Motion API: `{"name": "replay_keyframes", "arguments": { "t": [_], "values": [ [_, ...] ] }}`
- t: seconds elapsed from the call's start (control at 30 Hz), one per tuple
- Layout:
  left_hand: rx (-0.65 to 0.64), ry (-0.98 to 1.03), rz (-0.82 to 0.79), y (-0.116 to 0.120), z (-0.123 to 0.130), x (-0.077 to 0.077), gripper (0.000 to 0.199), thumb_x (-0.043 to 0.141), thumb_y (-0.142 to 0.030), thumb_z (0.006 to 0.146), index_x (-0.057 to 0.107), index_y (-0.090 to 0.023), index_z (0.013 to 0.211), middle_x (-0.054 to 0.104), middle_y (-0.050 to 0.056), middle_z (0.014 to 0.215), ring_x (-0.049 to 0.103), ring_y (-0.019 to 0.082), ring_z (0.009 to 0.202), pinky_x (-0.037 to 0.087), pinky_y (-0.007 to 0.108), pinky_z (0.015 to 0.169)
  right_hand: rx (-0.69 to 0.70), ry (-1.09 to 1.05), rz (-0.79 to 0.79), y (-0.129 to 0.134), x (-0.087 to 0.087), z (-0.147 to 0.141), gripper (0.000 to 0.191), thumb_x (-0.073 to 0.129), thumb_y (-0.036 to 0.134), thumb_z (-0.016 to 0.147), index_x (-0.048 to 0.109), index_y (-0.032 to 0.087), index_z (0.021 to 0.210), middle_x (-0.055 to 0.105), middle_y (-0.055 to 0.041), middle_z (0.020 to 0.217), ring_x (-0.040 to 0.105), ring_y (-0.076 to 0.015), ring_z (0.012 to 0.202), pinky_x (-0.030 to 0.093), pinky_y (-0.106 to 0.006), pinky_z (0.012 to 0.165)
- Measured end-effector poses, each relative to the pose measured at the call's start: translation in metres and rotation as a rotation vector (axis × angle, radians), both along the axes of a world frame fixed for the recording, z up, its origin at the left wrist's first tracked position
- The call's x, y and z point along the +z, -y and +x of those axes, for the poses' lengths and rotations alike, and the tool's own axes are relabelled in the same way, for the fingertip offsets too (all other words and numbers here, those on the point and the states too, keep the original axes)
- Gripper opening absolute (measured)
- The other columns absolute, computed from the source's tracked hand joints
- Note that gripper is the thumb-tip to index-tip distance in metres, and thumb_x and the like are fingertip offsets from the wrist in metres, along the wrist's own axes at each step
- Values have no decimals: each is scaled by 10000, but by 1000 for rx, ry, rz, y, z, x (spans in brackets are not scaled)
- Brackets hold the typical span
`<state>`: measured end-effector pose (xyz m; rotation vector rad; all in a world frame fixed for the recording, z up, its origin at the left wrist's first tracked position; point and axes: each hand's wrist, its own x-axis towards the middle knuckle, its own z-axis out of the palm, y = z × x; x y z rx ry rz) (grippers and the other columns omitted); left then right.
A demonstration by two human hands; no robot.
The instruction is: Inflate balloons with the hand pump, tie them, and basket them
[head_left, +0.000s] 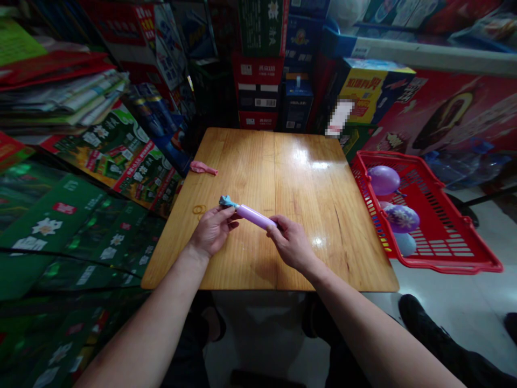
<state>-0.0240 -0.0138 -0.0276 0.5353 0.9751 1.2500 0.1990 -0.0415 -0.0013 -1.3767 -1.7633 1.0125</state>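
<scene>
A slim purple balloon pump (256, 217) is held tilted above the wooden table (283, 178), its left end higher than its right. A limp light-blue balloon (227, 201) sits at the pump's left end. My left hand (212, 229) pinches around the balloon's neck where it meets the pump; the fingers partly hide the join. My right hand (291, 241) is closed around the pump's lower right end. Beyond my left hand, an uninflated pink balloon (203, 168) lies at the table's left edge. Several yellow rubber bands (199, 209) rest near my left hand.
A red basket (452, 245) stands right of the table, holding several inflated balloons (384, 180). Stacked boxes (258, 81) rise behind the table, and green cartons (52, 226) crowd the left side. Another person's dark shoe (420, 315) is on the floor at right.
</scene>
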Motion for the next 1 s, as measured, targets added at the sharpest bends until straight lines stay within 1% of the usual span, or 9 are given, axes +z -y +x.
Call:
{"name": "replay_keyframes", "arguments": {
  "t": [0.07, 0.13, 0.2, 0.27, 0.47, 0.7, 0.8, 0.87, 1.0],
  "values": [
    [11, 45, 7, 0, 1, 0, 169, 797, -242, 751, 715, -187, 889, 701, 41, 879, 670, 179, 824, 468, 288, 701, 7, 2, 10, 0, 2, 0, 254, 502, 373, 987, 675, 188, 1005, 659, -22, 751, 578, -154, 654, 412, -278, 592],
    [56, 67, 4, -2, 3, -1, 177, 811, -266, 750, 706, -189, 871, 694, 28, 849, 659, 161, 790, 455, 272, 678, 15, 11, 32, 0, 3, 0, 233, 516, 361, 979, 670, 193, 1024, 652, -18, 757, 571, -153, 657, 410, -279, 597],
    [115, 49, -3, -4, 3, -1, 194, 832, -271, 732, 699, -192, 849, 687, 9, 828, 643, 135, 759, 437, 249, 662, 22, 23, 65, 0, 2, 0, 201, 550, 343, 959, 666, 197, 1036, 652, -17, 778, 571, -155, 675, 413, -281, 612],
    [138, 18, 2, -5, 2, -1, 211, 848, -256, 711, 700, -192, 848, 690, -4, 834, 636, 119, 759, 428, 235, 666, 26, 28, 89, -1, 0, 1, 184, 575, 325, 942, 665, 197, 1039, 657, -22, 802, 574, -158, 695, 419, -286, 631],
    [26, 0, 74, -3, -1, 3, 165, 808, -222, 747, 737, -155, 881, 710, 31, 888, 636, 121, 793, 455, 239, 706, 22, 16, 90, -3, -2, 5, 188, 579, 293, 940, 665, 199, 1079, 671, -32, 851, 588, -166, 729, 425, -300, 656],
    [5, 38, 108, -3, -1, 2, 146, 783, -198, 760, 759, -168, 900, 720, 46, 948, 639, 128, 814, 479, 233, 705, 52, -28, 79, -4, 4, 9, 191, 573, 294, 947, 666, 188, 1076, 644, -13, 810, 573, -148, 700, 421, -282, 631],
    [-7, -79, 164, -3, -3, 0, 162, 779, -211, 770, 773, -159, 923, 716, 60, 986, 623, 125, 837, 475, 214, 707, 64, -23, 62, -4, 4, 12, 190, 559, 312, 958, 678, 189, 1039, 614, 1, 749, 545, -140, 659, 397, -274, 601],
    [-45, -183, 205, -3, -5, -2, 188, 778, -216, 775, 780, -153, 952, 710, 68, 1009, 604, 118, 833, 469, 202, 709, 76, -27, 38, -5, 4, 15, 189, 553, 313, 961, 680, 191, 1032, 608, 3, 740, 535, -138, 647, 386, -271, 587],
    [-123, -253, 206, -2, -5, -5, 195, 782, -208, 771, 782, -158, 960, 695, 54, 943, 577, 107, 787, 465, 195, 699, 98, -18, 47, -7, 3, 21, 174, 573, 283, 946, 681, 197, 1052, 629, -4, 780, 549, -141, 675, 394, -274, 606]
  ]
}}
